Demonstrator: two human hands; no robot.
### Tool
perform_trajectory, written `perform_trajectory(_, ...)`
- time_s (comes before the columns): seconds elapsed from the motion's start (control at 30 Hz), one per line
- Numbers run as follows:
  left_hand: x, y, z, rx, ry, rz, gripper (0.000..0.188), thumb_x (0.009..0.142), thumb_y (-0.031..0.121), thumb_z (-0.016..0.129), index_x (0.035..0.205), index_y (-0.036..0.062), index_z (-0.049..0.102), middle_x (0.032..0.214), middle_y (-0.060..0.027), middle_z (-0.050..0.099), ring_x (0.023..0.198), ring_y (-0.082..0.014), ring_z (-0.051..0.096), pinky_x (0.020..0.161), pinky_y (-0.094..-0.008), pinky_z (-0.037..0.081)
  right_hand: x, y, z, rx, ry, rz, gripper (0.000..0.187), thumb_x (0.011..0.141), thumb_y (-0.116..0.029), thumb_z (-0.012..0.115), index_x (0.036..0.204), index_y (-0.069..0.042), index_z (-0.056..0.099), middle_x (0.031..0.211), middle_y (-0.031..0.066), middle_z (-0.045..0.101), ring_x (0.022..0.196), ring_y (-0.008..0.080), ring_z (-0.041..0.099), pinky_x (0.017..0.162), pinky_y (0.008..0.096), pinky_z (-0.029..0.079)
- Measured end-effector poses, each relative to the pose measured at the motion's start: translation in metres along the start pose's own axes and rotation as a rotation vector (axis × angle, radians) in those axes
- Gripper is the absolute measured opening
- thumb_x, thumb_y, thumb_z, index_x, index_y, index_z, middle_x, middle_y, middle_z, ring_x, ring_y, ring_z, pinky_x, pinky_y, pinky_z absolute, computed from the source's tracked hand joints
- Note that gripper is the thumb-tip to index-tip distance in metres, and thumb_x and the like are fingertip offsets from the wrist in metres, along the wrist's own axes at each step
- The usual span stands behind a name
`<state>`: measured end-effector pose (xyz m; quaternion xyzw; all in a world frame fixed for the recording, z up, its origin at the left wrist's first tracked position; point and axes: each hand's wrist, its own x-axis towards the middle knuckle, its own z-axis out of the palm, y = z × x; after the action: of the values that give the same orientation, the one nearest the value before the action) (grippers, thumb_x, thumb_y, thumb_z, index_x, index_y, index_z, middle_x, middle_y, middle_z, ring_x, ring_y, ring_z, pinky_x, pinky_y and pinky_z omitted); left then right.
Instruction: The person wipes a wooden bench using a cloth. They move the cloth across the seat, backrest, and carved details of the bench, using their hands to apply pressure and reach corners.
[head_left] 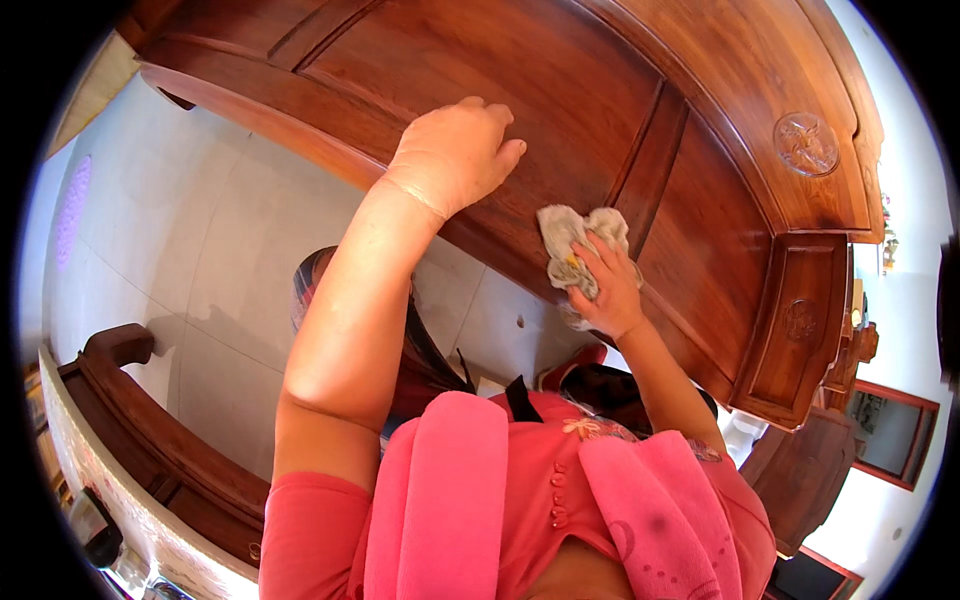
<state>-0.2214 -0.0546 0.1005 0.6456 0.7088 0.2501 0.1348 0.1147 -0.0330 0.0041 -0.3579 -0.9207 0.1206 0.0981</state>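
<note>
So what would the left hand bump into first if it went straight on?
Probably the brown wooden seat just ahead of the left hand. If the hand is high enough, it might pass over toward the backrest; its height is unclear.

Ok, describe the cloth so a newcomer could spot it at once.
Find the long reddish-brown wooden bench across the top of the view. Near its front edge, right of the middle, the right hand holds a crumpled cloth. Its pale greyish-beige folds set it apart from the smooth wood and the bright pink fabric below.
</note>
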Motion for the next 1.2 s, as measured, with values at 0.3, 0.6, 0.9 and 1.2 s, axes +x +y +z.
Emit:
perform_trajectory(0.3, 0.006, 0.003, 0.006, -0.048, 0.060, 0.023, 0.037, 0.095, 0.032, 0.064, 0.120, 0.0053, 0.068, 0.111, -0.0150, 0.069, 0.100, -0.0358, 0.066, 0.086, -0.0441, 0.053, 0.182, -0.104, 0.073, 0.177, 0.016, -0.176, 0.071, 0.075, -0.029, 0.077, 0.140, -0.010, 0.055, 0.147, 0.0161, 0.050, 0.130, 0.0408, 0.049, 0.113, 0.0501, 0.038)
perform_trajectory(0.6, 0.026, 0.006, 0.024, -0.009, -0.026, 0.052, 0.040, 0.095, 0.031, 0.065, 0.125, 0.0038, 0.067, 0.106, -0.0127, 0.069, 0.085, -0.0304, 0.065, 0.082, -0.0409, 0.052, 0.245, -0.181, 0.099, 0.402, 0.180, 0.060, 0.076, 0.075, -0.032, 0.078, 0.142, -0.008, 0.052, 0.149, 0.0178, 0.049, 0.132, 0.0406, 0.047, 0.111, 0.0496, 0.040)
perform_trajectory(0.9, 0.029, 0.013, 0.025, -0.020, -0.088, 0.044, 0.042, 0.096, 0.035, 0.061, 0.126, 0.0044, 0.066, 0.123, -0.0158, 0.067, 0.105, -0.0338, 0.065, 0.091, -0.0435, 0.052, 0.117, -0.043, 0.058, 0.138, 0.067, -0.165, 0.064, 0.075, -0.034, 0.075, 0.136, -0.020, 0.061, 0.150, 0.0093, 0.050, 0.141, 0.0390, 0.041, 0.116, 0.0520, 0.034)
perform_trajectory(1.2, 0.024, 0.018, 0.022, -0.001, -0.127, 0.022, 0.042, 0.098, 0.035, 0.060, 0.126, 0.0045, 0.065, 0.124, -0.0144, 0.067, 0.103, -0.0337, 0.065, 0.091, -0.0438, 0.052, -0.101, 0.084, -0.016, -0.048, 0.062, 0.283, 0.062, 0.079, -0.031, 0.072, 0.139, -0.022, 0.060, 0.155, 0.0103, 0.046, 0.141, 0.0404, 0.042, 0.117, 0.0514, 0.035)
